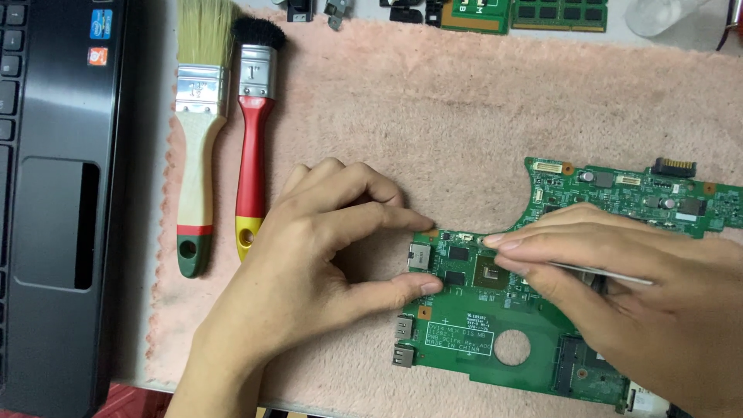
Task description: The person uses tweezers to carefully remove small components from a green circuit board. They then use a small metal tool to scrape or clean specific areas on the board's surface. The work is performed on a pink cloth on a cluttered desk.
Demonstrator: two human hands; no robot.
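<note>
A green laptop motherboard (495, 325) lies on a pink towel (433, 108). My left hand (309, 255) pinches the board's left edge between thumb and forefinger, near a silver port. My right hand (619, 286) rests over the board's middle and right, fingers closed on a thin metal tool (611, 272) whose tip end is hidden under my fingertips near the board's top edge, just above a dark square chip (489, 272).
Two paintbrushes lie at the towel's left: a pale-bristled one (200, 124) with a cream handle and a black-bristled one (254, 131) with a red handle. A dark laptop base (58, 193) fills the left. Green memory modules (534, 14) and small black parts sit along the top.
</note>
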